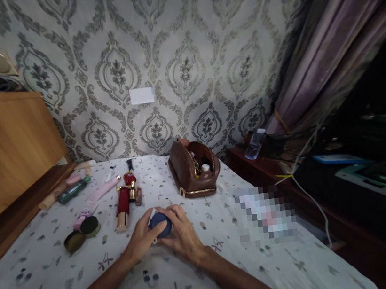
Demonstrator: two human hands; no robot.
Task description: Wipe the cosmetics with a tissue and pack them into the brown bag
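Between my hands is a small round container with a dark blue top; a bit of white shows at its left side. My left hand grips it from the left, its thumb lying across the top. From the right, my right hand has its fingers curled around the far side. Beyond them stands a brown toiletry bag, unzipped, with small items inside, including a white cap. To the left lie a dark red bottle with a gold end and a smaller red bottle.
Further left are two round tins, a pink tube and a green bottle. A blurred-out flat item lies right. A wooden headboard borders the left; a clear bottle and a white cable are right.
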